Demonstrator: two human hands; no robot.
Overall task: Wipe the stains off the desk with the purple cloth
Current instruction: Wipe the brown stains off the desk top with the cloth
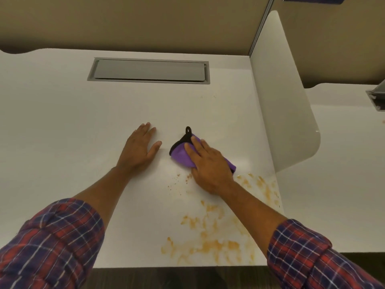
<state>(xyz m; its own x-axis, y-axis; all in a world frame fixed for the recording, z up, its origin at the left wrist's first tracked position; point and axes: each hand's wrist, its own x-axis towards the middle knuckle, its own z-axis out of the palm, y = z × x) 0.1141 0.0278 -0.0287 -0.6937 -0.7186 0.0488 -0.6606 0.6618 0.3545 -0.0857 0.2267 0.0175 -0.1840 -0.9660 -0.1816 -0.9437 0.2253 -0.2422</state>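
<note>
right hand (208, 167) presses the purple cloth (182, 156) flat on the desk (83, 113).
left hand (140, 148) lies open, fingers spread, beside it; orange stains (210, 240) lie nearer the front edge.

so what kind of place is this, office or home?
Most likely an office or study cubicle. The white desk has a flush grey cable hatch, a white side divider and a tan partition behind. A similar desk lies past the divider.
</note>
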